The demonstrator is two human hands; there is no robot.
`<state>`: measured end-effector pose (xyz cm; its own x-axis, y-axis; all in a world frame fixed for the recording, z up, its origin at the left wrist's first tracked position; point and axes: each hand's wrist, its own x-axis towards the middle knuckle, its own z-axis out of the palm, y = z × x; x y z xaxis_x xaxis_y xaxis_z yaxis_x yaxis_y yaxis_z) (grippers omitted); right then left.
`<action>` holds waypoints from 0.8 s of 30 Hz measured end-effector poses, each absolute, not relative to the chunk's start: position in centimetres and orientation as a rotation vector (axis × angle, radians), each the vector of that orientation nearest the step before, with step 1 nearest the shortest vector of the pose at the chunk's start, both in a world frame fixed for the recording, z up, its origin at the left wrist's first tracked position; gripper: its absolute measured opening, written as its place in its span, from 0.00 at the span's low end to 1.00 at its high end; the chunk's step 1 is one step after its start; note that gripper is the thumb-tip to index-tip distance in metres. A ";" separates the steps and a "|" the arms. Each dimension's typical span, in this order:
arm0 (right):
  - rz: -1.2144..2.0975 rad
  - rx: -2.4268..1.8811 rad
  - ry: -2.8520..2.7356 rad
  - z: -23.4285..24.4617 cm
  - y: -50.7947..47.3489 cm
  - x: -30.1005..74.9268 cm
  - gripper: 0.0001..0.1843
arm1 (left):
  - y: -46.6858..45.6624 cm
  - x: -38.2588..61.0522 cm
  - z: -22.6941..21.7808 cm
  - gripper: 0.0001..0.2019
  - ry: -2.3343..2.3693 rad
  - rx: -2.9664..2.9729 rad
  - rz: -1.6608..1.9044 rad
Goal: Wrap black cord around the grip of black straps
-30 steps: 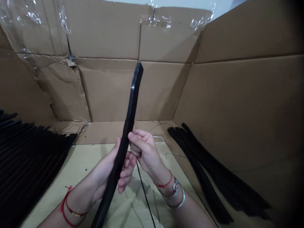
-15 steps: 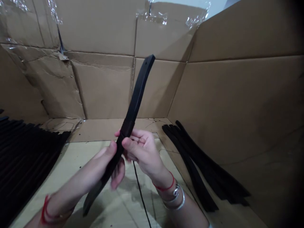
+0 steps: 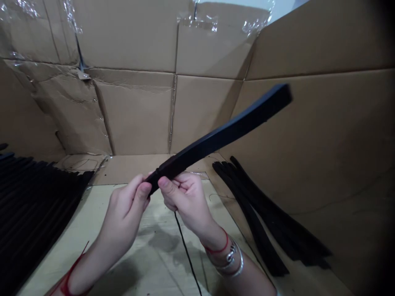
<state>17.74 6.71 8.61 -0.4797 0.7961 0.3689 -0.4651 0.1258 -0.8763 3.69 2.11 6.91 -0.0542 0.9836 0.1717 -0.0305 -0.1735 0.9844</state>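
Left hand (image 3: 125, 211), right hand (image 3: 188, 201) pinching black strip (image 3: 222, 137), fingers curled; long axis slanting, tip pointing up-right past far-right corner of pale sheet (image 3: 92, 218)

A head-worn camera looks forward and down, near the left hand (image 3: 125, 209) and right hand (image 3: 188, 201).
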 end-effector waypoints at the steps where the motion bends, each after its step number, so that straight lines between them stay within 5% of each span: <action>1: 1.633 -0.332 -1.398 8.6 6.8 17.8 0.18 | 2.0 3.7 7.0 0.27 1.091 1.194 1.275; 5: 1.755 -0.263 -1.408 8.4 7.0 17.7 0.17 | 1.7 3.9 6.9 0.31 0.726 0.953 0.748; 10: 1.476 -0.455 -1.292 8.1 7.3 17.4 0.18 | 1.9 4.5 6.3 0.19 1.207 1.445 1.369; 15: 1.600 -0.373 -1.428 8.4 7.4 17.7 0.13 | 2.8 3.2 6.4 0.25 0.783 1.383 0.819; 20: 1.483 -0.371 -1.302 7.9 7.5 17.2 0.11 | 3.2 3.2 6.4 0.21 1.350 1.652 1.259; 24: 1.749 -0.328 -1.351 8.0 7.2 17.4 0.13 | 2.7 3.3 6.2 0.30 0.949 1.350 0.988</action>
